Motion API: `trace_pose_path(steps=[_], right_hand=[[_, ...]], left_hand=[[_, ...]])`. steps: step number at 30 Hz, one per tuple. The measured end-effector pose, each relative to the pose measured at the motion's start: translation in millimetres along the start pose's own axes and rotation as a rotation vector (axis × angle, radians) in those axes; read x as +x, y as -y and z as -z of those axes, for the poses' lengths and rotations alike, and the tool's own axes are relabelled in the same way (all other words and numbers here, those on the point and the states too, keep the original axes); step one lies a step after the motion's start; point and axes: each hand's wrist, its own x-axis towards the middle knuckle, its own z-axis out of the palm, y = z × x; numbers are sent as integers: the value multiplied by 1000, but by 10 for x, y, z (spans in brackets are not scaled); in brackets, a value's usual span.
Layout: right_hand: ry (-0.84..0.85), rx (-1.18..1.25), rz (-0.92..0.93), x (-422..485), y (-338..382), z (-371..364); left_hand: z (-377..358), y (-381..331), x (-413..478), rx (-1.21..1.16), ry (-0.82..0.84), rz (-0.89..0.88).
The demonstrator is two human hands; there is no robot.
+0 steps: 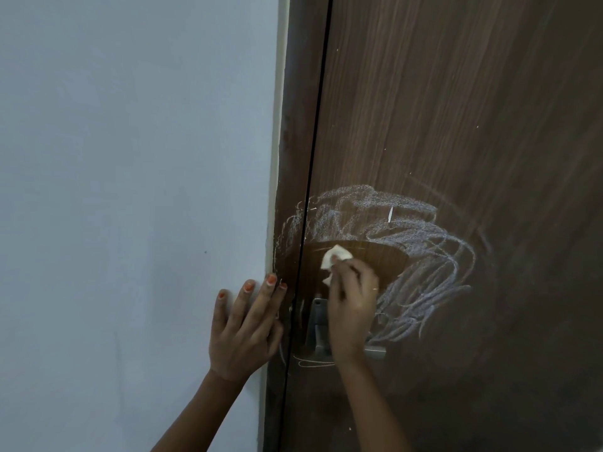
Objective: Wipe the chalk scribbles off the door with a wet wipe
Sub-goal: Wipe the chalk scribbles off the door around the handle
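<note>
A dark brown wooden door (456,109) carries white chalk scribbles (421,236) in loops above and to the right of its handle. My right hand (352,308) grips a crumpled white wet wipe (334,254) and presses it against the door. Around the wipe lies a darker, wet patch without chalk. My left hand (244,331) rests flat with straight fingers on the wall beside the door frame, its fingertips reaching the frame's edge.
A metal door handle (318,327) with its lever end (375,352) sits just below my right hand, partly hidden by it. A pale grey wall (130,158) fills the left. The brown door frame (293,141) runs vertically between wall and door.
</note>
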Motion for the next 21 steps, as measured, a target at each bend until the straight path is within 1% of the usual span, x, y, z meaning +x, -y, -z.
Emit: trace_pose_path(steps=[2,3,5,8,9,10,11,12,14,15,16,17,18,19,20,21], right_hand=[[-110,53,-56,153,44,4],[-116,52,-50,202,98,-20],[-28,11,35,211,215,-85],[200,-58,310,24,269,-150],[253,-71,367,-44,224,-143],[266,-80,371,-88,163,-116],[231,-75,312,-106,101,-79],[149,-37,186,-97,41,-39],[-98,153,-166,48,-25,39],[-213,247,-288,161,-36,62],[-296,288,-351,276,-24,72],[-338,281,-357,371,7,61],[-340,264,-322,431,54,27],[-304,237,-280,449,122,-26],[-227,204,-213,427,204,-82],[-121,157,-97,365,270,-133]], left_hand=[[-3,1,-4,3,5,-2],[-3,0,-8,5,5,-3],[0,-3,-19,3,4,-2],[9,-2,-11,-4,1,1],[9,-2,-8,-7,3,1],[11,-3,-5,-8,4,2],[11,-5,-3,-6,4,3],[11,-8,0,-3,4,5],[12,-7,3,-2,3,6],[12,-4,0,-4,4,6],[10,-3,-4,-6,5,8],[9,-2,-11,-8,5,9],[8,-5,-15,-9,6,10],[6,-9,-18,-9,7,11],[6,-12,-18,-8,7,13],[5,-14,-17,-8,6,16]])
